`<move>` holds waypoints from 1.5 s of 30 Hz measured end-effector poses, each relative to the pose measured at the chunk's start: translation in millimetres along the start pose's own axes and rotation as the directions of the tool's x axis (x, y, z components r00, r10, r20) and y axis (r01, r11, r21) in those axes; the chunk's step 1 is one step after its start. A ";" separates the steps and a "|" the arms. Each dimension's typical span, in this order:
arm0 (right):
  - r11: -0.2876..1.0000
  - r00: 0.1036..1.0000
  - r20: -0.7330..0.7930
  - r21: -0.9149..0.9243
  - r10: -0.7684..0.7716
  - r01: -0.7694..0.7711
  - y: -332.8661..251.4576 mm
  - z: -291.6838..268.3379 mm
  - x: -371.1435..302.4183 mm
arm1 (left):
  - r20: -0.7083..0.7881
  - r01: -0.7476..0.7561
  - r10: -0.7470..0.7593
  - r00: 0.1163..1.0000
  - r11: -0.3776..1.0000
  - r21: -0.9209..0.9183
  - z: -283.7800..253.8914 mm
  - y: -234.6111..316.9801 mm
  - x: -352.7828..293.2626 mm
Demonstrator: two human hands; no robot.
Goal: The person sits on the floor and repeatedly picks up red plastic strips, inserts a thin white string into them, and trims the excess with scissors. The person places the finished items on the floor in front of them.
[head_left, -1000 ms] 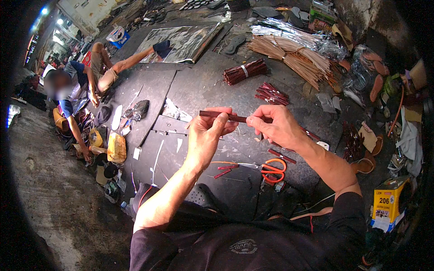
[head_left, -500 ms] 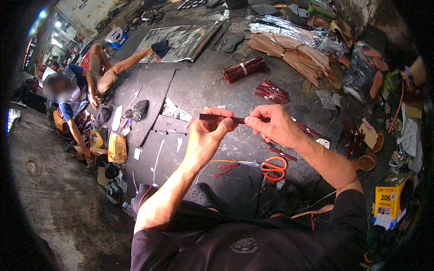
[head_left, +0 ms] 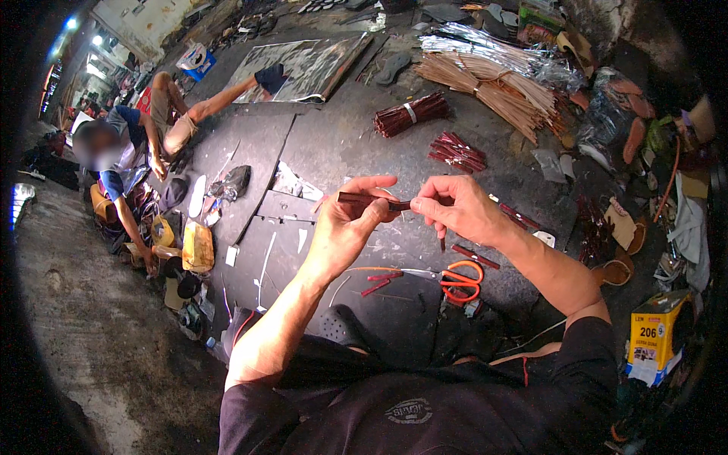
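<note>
A dark red-brown strip [head_left: 362, 199] spans the space between my two hands, above the floor. My left hand [head_left: 343, 227] pinches it between thumb and fingers, with the index finger lifted off it. My right hand [head_left: 459, 211] pinches the strip's other end between thumb and index finger. A short dark piece [head_left: 443, 244] shows below the right fingers; whether they hold it I cannot tell. Beneath the hands lie orange-handled scissors [head_left: 461, 282] and short red strip pieces [head_left: 383, 282]. Another cut strip [head_left: 475, 256] lies under my right wrist.
Beyond my hands lie a banded bundle of dark red strips [head_left: 411, 115], a looser pile [head_left: 456, 152] and a large tan bundle [head_left: 493, 83]. A yellow can [head_left: 657, 337] stands at right. Another person [head_left: 125, 148] sits at left near a yellow container [head_left: 198, 246].
My left index finger has lifted away from the strip. The strip now dips slightly toward my right hand. Both hands remain in nearly the same place.
</note>
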State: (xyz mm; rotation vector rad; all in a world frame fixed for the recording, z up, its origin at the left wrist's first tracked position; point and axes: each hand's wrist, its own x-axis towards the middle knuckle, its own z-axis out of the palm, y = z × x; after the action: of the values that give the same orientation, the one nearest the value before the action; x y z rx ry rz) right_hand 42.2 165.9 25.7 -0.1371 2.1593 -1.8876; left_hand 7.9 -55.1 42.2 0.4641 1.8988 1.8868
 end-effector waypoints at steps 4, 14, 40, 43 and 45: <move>1.000 1.000 -0.007 0.007 0.027 -0.027 -2.8 0.9 -1.8 | -0.070 0.025 -0.025 0.997 1.000 -0.001 2.4 -0.6 1.2; 0.881 0.916 -0.021 -0.284 -0.400 0.378 -22.2 37.0 -24.0 | -0.282 -0.218 0.254 0.925 0.964 0.153 13.7 -6.2 3.5; 0.448 0.938 0.225 -0.890 0.265 0.087 249.6 19.0 -90.2 | -0.222 -0.314 0.223 0.949 0.650 -0.692 -41.3 54.5 7.9; 0.681 0.893 0.276 -0.731 0.357 -0.046 219.9 -6.8 -73.1 | -0.214 -0.262 0.152 0.965 0.598 -0.758 -40.3 50.8 10.5; 0.806 0.908 0.286 -0.586 0.305 -0.086 193.9 -27.4 -63.2 | -0.215 -0.236 0.106 0.971 0.574 -0.784 -39.7 49.7 10.8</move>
State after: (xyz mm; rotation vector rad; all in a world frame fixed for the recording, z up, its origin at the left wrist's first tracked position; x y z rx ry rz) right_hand 116.0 236.2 -153.0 -0.3341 2.2752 -0.9607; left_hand -24.7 -82.5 90.6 0.2012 0.8542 2.7085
